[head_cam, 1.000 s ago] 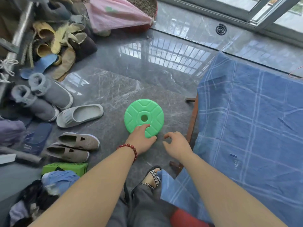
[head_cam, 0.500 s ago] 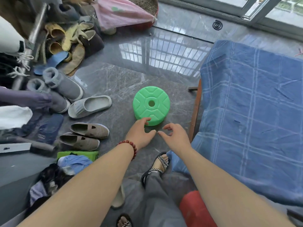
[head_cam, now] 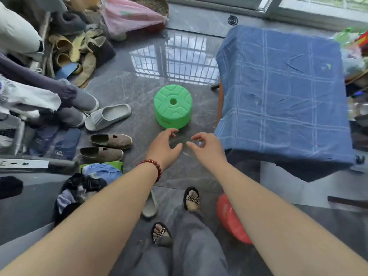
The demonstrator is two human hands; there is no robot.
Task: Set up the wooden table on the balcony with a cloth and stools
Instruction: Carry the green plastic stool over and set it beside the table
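The round green plastic stool [head_cam: 172,106] with a hole in its seat stands upright on the grey marble floor [head_cam: 129,86], just left of the surface draped in a blue checked cloth [head_cam: 278,92]. A second ago the left hand [head_cam: 163,148] rested its fingers on the stool's seat and the right hand [head_cam: 207,149] hovered close by; now both have drawn back and hold nothing, and the view has risen so that the stool's side wall shows. The left hand's fingertips hang at the stool's near bottom edge; whether they touch it cannot be told. Both hands are half open, fingers curled loosely, thumbs pointing toward each other, arms stretched forward and down. The left wrist wears one red bead bracelet [head_cam: 153,166].

Count: one green stool, one red plastic stool [head_cam: 231,220] partly hidden under the right forearm, one cloth-covered surface. Two sandalled feet [head_cam: 191,199] stand below the hands. To the left lie two beige slip-on shoes [head_cam: 107,146] and one grey clog [head_cam: 108,116], with a heap of other footwear beyond.
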